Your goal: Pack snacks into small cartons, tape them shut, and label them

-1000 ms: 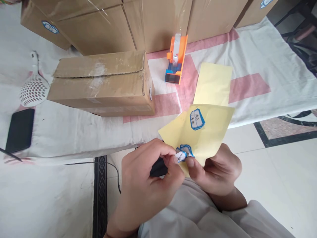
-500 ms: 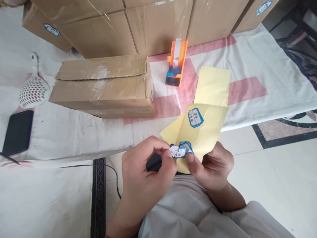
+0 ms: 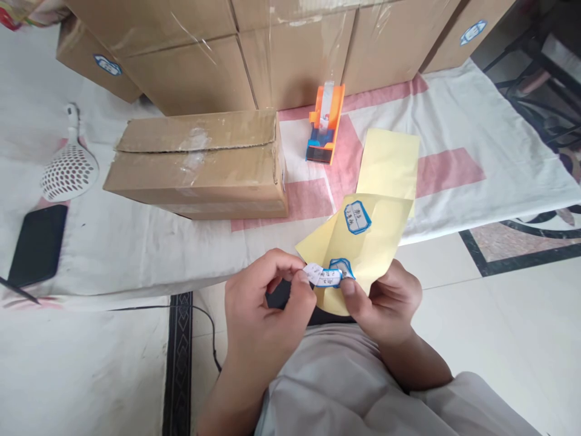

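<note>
My right hand [image 3: 390, 300] grips a yellow paper sheet [image 3: 374, 242] at its lower edge, the thumb pressed on its front. On that sheet sits a blue-edged label [image 3: 357, 217] with handwriting, and a second blue-edged label [image 3: 340, 266] lies lower, by my right thumb. Between thumb and forefinger, my left hand [image 3: 272, 303] pinches the white end of a small sticker [image 3: 323, 277]. The sticker's blue-bordered, written part stretches across to my right thumb, over the sheet. Its backing and exact attachment are hard to make out.
A taped cardboard box [image 3: 195, 166] lies on the cloth-covered table [image 3: 181, 248], with more boxes [image 3: 299, 60] stacked behind. An orange tape dispenser [image 3: 325, 124] stands beside it. Another yellow sheet [image 3: 390, 160] lies ahead. At left are a white skimmer [image 3: 70, 169] and a black phone [image 3: 39, 245].
My left hand has drawn slightly left, and more of the sticker's white end shows between its fingers. The camera view has shifted a little; the right hand keeps its grip.
</note>
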Action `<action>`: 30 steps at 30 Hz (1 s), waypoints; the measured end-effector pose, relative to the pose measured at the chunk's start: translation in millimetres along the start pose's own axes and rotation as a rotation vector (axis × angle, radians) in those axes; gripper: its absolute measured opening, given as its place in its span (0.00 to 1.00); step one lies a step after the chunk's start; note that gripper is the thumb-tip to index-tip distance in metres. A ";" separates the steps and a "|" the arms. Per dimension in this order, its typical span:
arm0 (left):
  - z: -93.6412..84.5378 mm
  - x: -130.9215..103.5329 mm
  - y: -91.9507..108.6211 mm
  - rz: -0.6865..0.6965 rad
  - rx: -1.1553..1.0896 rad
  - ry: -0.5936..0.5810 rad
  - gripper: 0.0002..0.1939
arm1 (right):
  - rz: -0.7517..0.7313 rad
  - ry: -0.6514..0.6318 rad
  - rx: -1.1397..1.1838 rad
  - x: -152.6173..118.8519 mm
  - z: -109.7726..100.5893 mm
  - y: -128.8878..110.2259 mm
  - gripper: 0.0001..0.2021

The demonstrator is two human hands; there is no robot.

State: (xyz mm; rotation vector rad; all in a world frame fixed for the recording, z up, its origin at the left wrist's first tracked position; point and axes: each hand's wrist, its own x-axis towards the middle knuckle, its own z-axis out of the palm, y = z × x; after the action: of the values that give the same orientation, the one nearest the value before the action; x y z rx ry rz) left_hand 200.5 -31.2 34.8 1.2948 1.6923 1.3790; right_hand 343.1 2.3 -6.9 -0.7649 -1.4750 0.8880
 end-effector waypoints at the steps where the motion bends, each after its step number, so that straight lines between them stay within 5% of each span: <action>1: -0.7 0.4 -0.5 0.004 0.000 -0.007 0.08 | -0.001 -0.002 0.003 -0.2 0.3 0.3 0.09; 22: -8.6 2.6 -8.5 -0.072 -0.025 0.007 0.08 | 0.014 0.012 -0.006 -1.2 0.7 2.9 0.09; 30: -10.2 6.5 -9.7 -0.096 0.015 0.134 0.07 | 0.029 0.055 -0.010 -1.1 -4.5 4.5 0.06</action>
State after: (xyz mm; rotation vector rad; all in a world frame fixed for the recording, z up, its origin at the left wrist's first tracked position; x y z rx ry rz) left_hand 186.2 -28.8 29.4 1.1351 1.8326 1.4265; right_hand 347.5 4.0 -11.3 -0.8145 -1.4239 0.8753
